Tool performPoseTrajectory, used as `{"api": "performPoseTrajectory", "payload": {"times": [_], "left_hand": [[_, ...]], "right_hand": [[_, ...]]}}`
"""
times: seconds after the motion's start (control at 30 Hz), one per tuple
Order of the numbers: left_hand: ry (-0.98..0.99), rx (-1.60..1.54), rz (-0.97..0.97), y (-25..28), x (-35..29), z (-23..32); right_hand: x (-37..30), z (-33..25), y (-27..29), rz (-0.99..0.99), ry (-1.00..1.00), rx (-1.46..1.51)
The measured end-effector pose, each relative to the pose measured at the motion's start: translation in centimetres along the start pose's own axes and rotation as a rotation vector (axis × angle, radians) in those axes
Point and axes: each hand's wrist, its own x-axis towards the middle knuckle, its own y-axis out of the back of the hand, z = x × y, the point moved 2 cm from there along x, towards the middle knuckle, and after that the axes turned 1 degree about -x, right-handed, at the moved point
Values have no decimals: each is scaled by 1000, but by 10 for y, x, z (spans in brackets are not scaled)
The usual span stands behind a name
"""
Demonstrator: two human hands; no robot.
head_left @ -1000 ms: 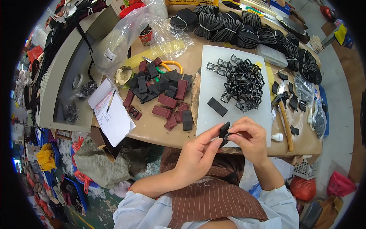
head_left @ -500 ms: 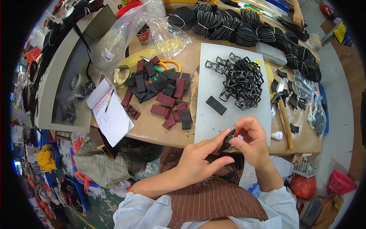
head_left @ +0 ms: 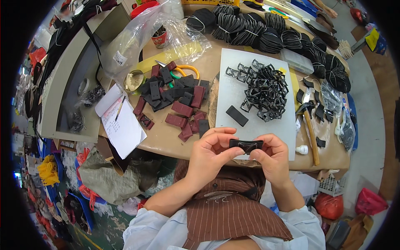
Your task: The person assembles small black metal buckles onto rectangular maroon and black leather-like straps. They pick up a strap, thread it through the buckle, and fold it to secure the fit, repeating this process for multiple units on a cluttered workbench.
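Between my hands, over the near edge of the white board (head_left: 227,87), is a black leather piece (head_left: 233,142) with a dark buckle frame (head_left: 248,146) on its near face. My left hand (head_left: 208,155) pinches its left end with thumb and fingers. At the other end my right hand (head_left: 273,158) grips it between thumb and fingertips. A flat black leather piece (head_left: 237,115) lies on the board just beyond. Behind it on the right is a heap of shiny black buckle frames (head_left: 266,89).
Left of the board lie black and maroon leather pieces (head_left: 182,109), orange-handled scissors (head_left: 191,68) and a notebook (head_left: 123,131). A hammer (head_left: 310,133) and a small white bottle (head_left: 301,149) are on the right. Bundled black straps (head_left: 246,29) line the back. Another person's arm (head_left: 327,8) shows at top right.
My left hand, previously spread, has closed on the left end of the leather piece. The piece has turned from steeply tilted to level, its buckle side now showing.
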Motion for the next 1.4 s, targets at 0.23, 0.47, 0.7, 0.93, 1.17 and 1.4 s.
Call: {"api": "performPoseTrajectory", "payload": {"times": [0.23, 0.47, 0.7, 0.93, 1.17, 1.4], "left_hand": [[141, -115, -224, 3, 7, -2], [-443, 464, -225, 1, 4, 13], [375, -288, -173, 3, 4, -11], [134, -169, -206, -17, 9, -11], [-443, 983, -52, -26, 72, -15], [-358, 1052, 174, -14, 110, -33]], "right_hand": [[4, -8, 10, -136, 6, -2], [15, -20, 7, -180, 38, -165], [8, -23, 3, -168, 346, -543], [1, 16, 13, -99, -67, 491], [7, -24, 116, 435, 335, -844], [14, -60, 165, 742, 401, -1463]]}}
